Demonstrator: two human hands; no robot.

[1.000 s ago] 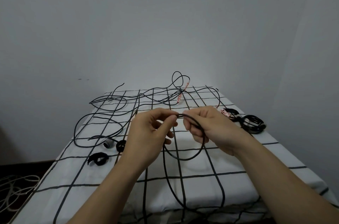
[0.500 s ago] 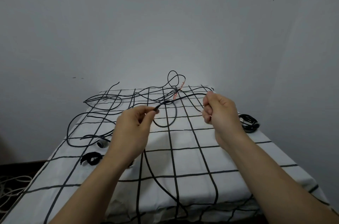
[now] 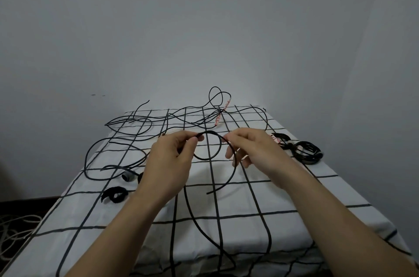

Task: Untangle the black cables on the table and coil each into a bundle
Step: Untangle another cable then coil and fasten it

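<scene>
Above the middle of the table (image 3: pixel 294 195), my left hand (image 3: pixel 172 163) pinches a black cable (image 3: pixel 212 132) between thumb and forefinger. The cable arcs over to my right hand (image 3: pixel 254 149), whose fingers curl round it. A small loop (image 3: pixel 209 158) hangs between the hands, and the free end (image 3: pixel 217 189) curves down to the cloth. The same cable trails off the front edge. More loose black cables (image 3: pixel 127 128) lie tangled across the far left and back of the table.
A coiled black bundle (image 3: pixel 307 152) lies at the right edge, with a small black strap (image 3: pixel 280 137) beside it. Another black strap (image 3: pixel 114 195) and a metal-tipped plug (image 3: pixel 127 176) lie at the left. White cables (image 3: pixel 13 226) lie on the floor, lower left.
My hands have come back together from a wide stretch. The right hand dropped and moved left, and a fresh small loop of cable now hangs between the two hands.
</scene>
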